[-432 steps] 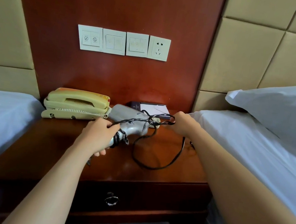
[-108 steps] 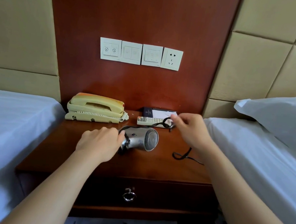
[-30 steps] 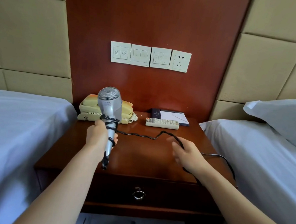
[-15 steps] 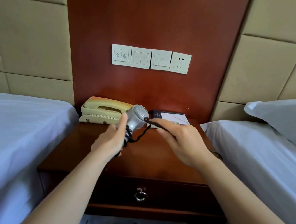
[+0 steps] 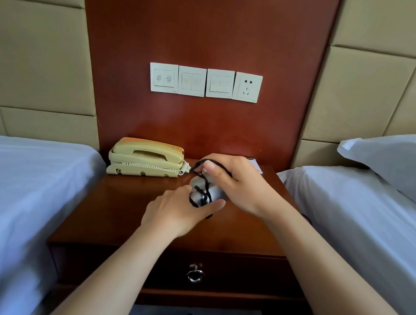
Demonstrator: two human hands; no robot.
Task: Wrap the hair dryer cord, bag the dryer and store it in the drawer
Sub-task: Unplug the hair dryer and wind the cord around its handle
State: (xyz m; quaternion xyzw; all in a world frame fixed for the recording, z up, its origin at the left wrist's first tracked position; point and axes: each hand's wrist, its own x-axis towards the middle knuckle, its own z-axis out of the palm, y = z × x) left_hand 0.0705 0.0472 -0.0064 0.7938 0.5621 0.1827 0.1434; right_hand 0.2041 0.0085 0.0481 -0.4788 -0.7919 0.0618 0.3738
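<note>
Wrapping the cord [image 5: 205,180] around the hair dryer [image 5: 206,190].
Left hand [image 5: 177,212] gripping the dryer near the surface's [image 5: 115,211] back edge; right hand [image 5: 238,182] fingers pinching cord.

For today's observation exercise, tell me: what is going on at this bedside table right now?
A person is winding a black cord around a silver hair dryer over the wooden nightstand. The left hand grips the dryer, while the right hand leads a loop of cord over it. Several turns are on already. The drawer below is shut, and no bag is visible. A cream telephone sits at the back.
</note>
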